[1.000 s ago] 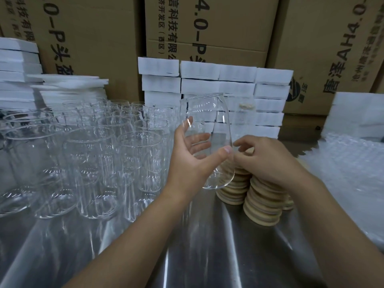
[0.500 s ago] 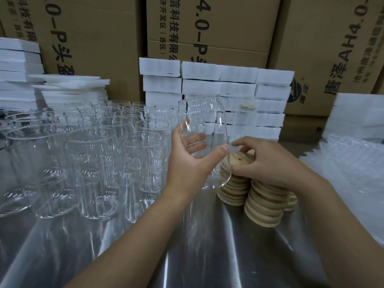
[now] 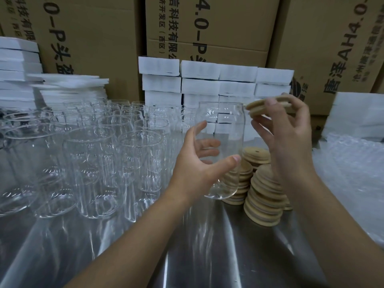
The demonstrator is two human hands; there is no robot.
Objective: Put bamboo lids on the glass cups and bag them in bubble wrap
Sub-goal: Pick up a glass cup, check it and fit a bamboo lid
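Left hand (image 3: 195,169) gripped an upright glass cup (image 3: 223,142) above the table (image 3: 207,246); right hand (image 3: 291,138) pinched a bamboo lid (image 3: 268,106) just beside its rim. Lid stacks (image 3: 264,196) stood behind, bubble wrap (image 3: 353,163) lay rightward.

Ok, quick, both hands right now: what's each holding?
Left hand: grips the clear glass cup, upright.
Right hand: pinches a round bamboo lid beside the cup's rim.

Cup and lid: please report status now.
Left hand grips cup, held up. Right hand pinches lid beside its rim, not seated. Nothing between them.
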